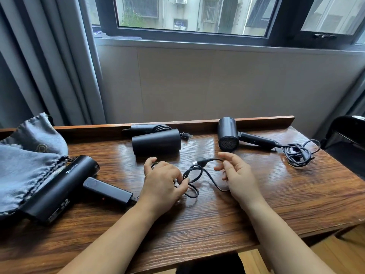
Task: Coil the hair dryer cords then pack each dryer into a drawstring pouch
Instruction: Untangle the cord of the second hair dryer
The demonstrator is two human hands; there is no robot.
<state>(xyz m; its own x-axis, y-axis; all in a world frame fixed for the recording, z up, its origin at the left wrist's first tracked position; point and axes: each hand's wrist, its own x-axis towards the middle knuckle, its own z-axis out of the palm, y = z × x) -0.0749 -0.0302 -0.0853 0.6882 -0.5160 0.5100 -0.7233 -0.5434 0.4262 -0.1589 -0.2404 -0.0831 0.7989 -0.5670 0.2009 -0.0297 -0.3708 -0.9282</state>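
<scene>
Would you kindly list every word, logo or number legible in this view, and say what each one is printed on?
White brand word with a small logo, on the barrel of the near-left black hair dryer: blurred, not legible.
Fine white print and symbols near that barrel's rear end: too small to read.
Round emblem on the grey drawstring fabric pouch: a logo, no letters legible.
Nothing readable shows on the other two dryers.

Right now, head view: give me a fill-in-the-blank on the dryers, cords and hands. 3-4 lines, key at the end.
1. The number of hair dryers on the table is ____.
2. The loose cord between the hands runs from the dryer nearest the ____ pouch.
3. The left hand pinches the cord; the right hand has its fingers ____.
4. The middle dryer has its cord wound round its ____.

Missing words: three; grey; open; handle
</scene>
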